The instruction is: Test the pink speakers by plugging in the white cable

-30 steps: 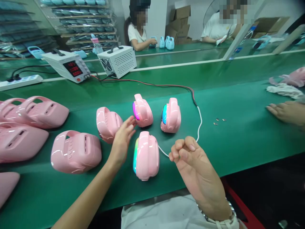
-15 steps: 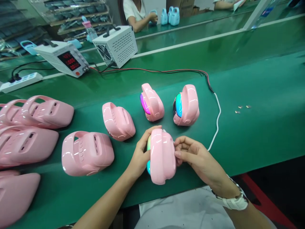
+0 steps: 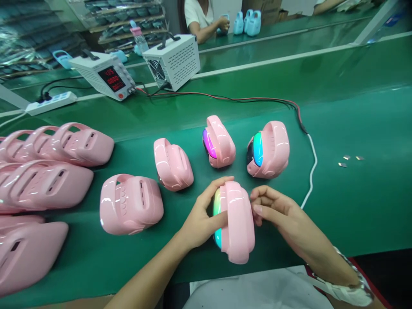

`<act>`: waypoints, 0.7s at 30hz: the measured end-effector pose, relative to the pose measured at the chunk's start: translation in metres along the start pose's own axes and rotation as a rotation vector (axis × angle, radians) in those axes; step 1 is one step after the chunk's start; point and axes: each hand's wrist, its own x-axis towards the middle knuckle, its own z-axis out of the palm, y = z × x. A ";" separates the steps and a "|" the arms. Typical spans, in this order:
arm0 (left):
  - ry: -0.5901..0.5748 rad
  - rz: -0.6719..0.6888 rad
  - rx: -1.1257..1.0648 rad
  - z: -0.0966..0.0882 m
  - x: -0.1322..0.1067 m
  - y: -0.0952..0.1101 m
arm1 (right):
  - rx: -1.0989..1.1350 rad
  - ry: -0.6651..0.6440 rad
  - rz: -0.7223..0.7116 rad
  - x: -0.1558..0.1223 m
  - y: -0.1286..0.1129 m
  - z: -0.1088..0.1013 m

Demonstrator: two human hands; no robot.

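Observation:
My left hand [image 3: 202, 216] is wrapped round a pink portable speaker [image 3: 240, 227] with a carry handle, its thumb pressed by the handle. The speaker's front glows green and blue and faces left. My right hand [image 3: 273, 210] is closed at the speaker's back, thumb and fingertips pinched together; what they hold, if anything, is hidden. Just beyond stand a pink speaker with a purple light [image 3: 221, 143] and another with a blue light [image 3: 272, 150]. Left of my hands are two more pink speakers, a smaller-looking one [image 3: 175, 165] and a nearer one [image 3: 133, 206].
Several pink speakers [image 3: 74, 184] stand in rows at the left. A power supply with red digits [image 3: 103, 75] and a grey vented box [image 3: 178, 60] are behind. Red-black wires join a white cable [image 3: 313, 163] near small cards [image 3: 343, 165]. A co-worker [image 3: 201, 21] handles a blue item.
The camera view has swung left, so everything sits further right. The held speaker has tilted a little, showing more of its lit front. My right hand remains at its back.

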 end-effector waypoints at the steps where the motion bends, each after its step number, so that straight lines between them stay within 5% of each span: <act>1: -0.001 0.005 0.037 0.001 -0.002 0.004 | -0.042 0.007 -0.012 -0.001 -0.004 -0.003; 4: 0.144 0.142 0.299 0.002 -0.014 0.025 | -0.169 0.032 -0.070 -0.004 -0.014 -0.011; 7: 0.709 0.447 0.514 -0.016 -0.023 0.057 | -0.273 0.056 -0.133 -0.006 -0.022 -0.018; 9: 1.036 0.583 0.478 -0.045 -0.020 0.078 | -0.310 0.062 -0.166 -0.005 -0.028 -0.019; 11: 0.896 0.458 0.506 -0.083 -0.009 0.092 | -0.329 0.034 -0.187 -0.001 -0.036 -0.014; 15: 0.335 -0.348 0.471 -0.145 0.021 0.100 | -0.400 -0.133 -0.203 0.010 -0.053 0.007; 17: 0.167 -0.519 0.442 -0.153 0.033 0.098 | -0.449 -0.190 -0.220 0.015 -0.059 0.017; 21: 0.027 -0.673 0.327 -0.147 0.048 0.095 | -0.480 -0.189 -0.263 0.019 -0.062 0.025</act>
